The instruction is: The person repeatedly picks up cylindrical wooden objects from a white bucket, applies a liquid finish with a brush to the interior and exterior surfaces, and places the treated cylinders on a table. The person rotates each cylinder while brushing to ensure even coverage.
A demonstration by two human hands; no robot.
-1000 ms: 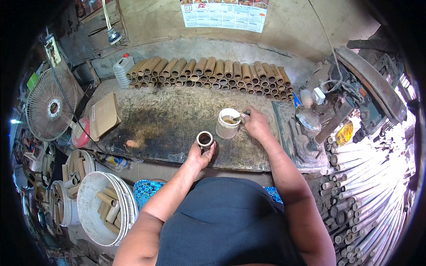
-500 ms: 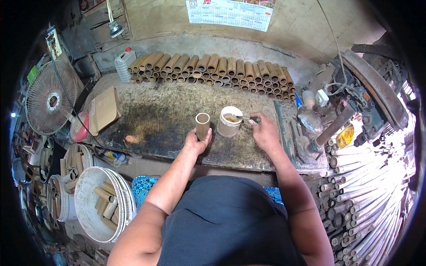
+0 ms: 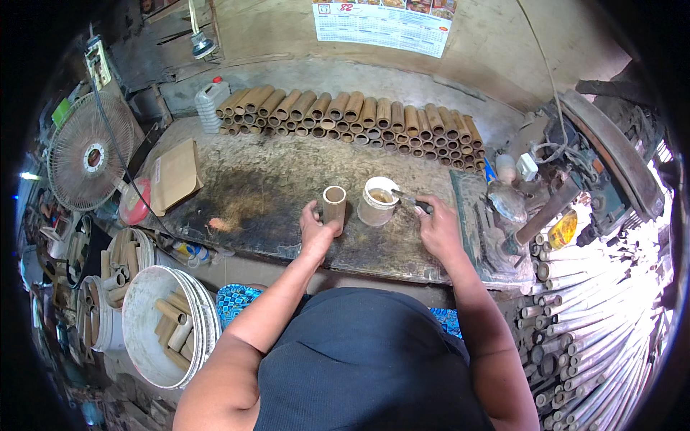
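My left hand (image 3: 317, 230) is closed round the lower part of a short bamboo tube (image 3: 334, 205), which stands upright with its open end toward me. Just right of it on the workbench is a white plastic tub (image 3: 375, 212) with brownish stuff inside. My right hand (image 3: 437, 226) grips the dark handle of a brush (image 3: 411, 197), whose far end rests at the tub's right rim. The brush's tip is too small to make out.
Bamboo tubes (image 3: 352, 115) lie stacked along the back of the workbench (image 3: 287, 161), beside a plastic jug (image 3: 210, 108). At left are a cardboard piece (image 3: 176, 176), a fan (image 3: 92, 154) and a white bucket (image 3: 147, 337) of tubes. Bamboo poles (image 3: 596, 316) and a bench tool (image 3: 546, 212) occupy the right.
The brush has shifted from over the tub's mouth to its right rim. My left hand has moved slightly round the bamboo tube. The whole view has shifted a little.
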